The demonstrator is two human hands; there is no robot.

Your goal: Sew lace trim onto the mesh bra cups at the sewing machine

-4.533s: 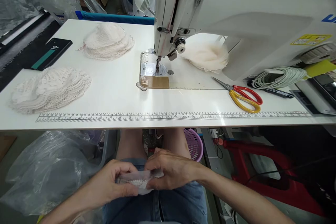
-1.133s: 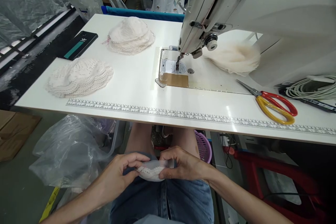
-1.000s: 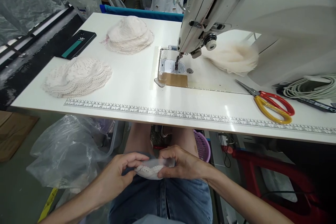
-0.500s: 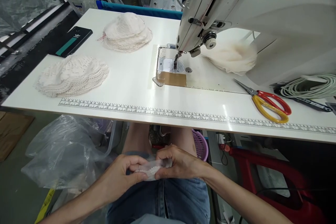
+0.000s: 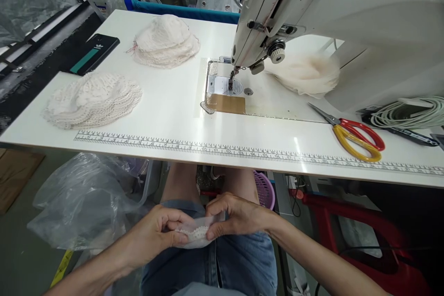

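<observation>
Both hands are over my lap, below the table's front edge. My left hand (image 5: 156, 233) and my right hand (image 5: 236, 216) pinch a small clear plastic bag of tiny white beads (image 5: 194, 233) between fingertips, each closed on one end of it. The bag lies just above my denim shorts. On the white table (image 5: 166, 115) stand the white sewing machine (image 5: 333, 18), with its needle (image 5: 230, 81) over the metal plate, and two piles of white lace pieces (image 5: 92, 100), (image 5: 165, 47).
A pile of sheer cream fabric (image 5: 305, 74) lies behind the machine head. Red-and-yellow scissors (image 5: 357, 136) and a coiled cable (image 5: 405, 113) sit at right. A black phone (image 5: 90, 53) lies far left. Crumpled clear plastic (image 5: 83, 203) and a purple basket (image 5: 265, 194) are under the table.
My fingers have worked along the small bag, squeezing it tighter, while it stayed over my lap. The view has shifted slightly; nothing on the table has moved.
</observation>
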